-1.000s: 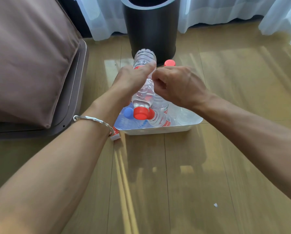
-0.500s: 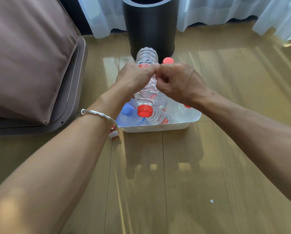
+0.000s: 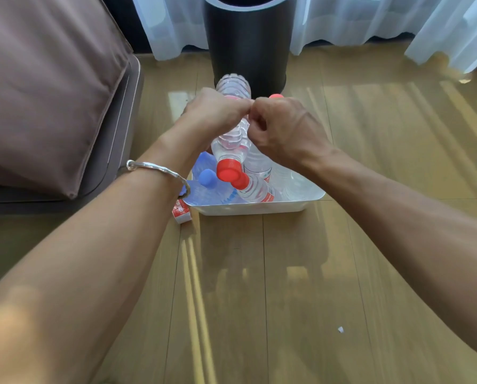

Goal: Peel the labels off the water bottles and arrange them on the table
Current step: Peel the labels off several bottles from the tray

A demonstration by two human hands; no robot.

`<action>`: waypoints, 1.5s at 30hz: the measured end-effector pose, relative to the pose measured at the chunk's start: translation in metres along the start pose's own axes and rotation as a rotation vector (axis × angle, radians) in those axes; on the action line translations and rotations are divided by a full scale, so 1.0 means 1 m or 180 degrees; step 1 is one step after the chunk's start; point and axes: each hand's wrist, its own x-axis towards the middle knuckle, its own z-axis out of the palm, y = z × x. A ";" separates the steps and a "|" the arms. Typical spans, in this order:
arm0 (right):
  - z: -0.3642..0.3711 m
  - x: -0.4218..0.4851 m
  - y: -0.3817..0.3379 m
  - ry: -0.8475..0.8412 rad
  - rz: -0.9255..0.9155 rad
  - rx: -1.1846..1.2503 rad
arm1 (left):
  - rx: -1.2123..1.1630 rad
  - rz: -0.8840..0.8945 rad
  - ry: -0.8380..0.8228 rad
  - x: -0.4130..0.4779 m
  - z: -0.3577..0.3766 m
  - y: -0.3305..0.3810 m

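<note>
A clear water bottle (image 3: 231, 145) with a red cap is held upside down and tilted above a white tray (image 3: 254, 207). My left hand (image 3: 215, 112) grips its middle, where a strip of red label shows. My right hand (image 3: 284, 126) has its fingers curled against the bottle's side, thumb and fingertip pinching at the label edge next to my left fingers. In the tray lie several more bottles: one with a red cap (image 3: 255, 189), one with a blue cap (image 3: 207, 177), and one standing at the back with a red cap (image 3: 275, 96).
A peeled red and white label (image 3: 181, 213) lies on the wooden table by the tray's left corner. A black cylindrical bin (image 3: 248, 42) stands behind the tray. A brown cushion (image 3: 46, 87) is on the left, and a white scrap (image 3: 340, 329) lies at the front right.
My right hand has moved left until its fingertips meet my left fingers on the bottle. The bottle has stayed in place above the tray.
</note>
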 end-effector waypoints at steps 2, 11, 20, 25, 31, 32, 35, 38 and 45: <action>0.001 0.000 -0.007 0.0004 0.0018 -0.0162 | 0.0032 -0.0008 0.0091 0.002 -0.002 0.002; -0.028 0.018 0.025 0.0172 0.1012 0.0139 | 0.0313 0.0242 -0.0023 -0.010 0.008 -0.029; -0.009 0.011 0.003 -0.0583 0.1141 0.2013 | -0.1660 0.0665 0.0287 0.011 -0.005 -0.014; -0.010 0.008 0.006 -0.0469 0.1135 0.2405 | -0.1950 0.0802 -0.0040 0.006 0.006 -0.018; -0.010 0.005 0.009 -0.0473 0.0861 0.2160 | -0.1967 0.0820 -0.0118 0.006 0.006 -0.017; -0.010 0.005 0.009 -0.0466 0.0845 0.2142 | -0.1951 0.0825 -0.0125 0.006 0.006 -0.017; -0.008 0.005 0.011 -0.0478 0.0871 0.2043 | -0.1790 0.0844 -0.0155 0.005 0.004 -0.019; -0.007 0.005 0.013 -0.0591 0.0773 0.1698 | -0.1453 0.0937 -0.0171 0.003 0.002 -0.022; -0.009 0.005 0.016 -0.0544 0.0340 0.1016 | -0.1121 0.0887 -0.0173 0.002 0.002 -0.023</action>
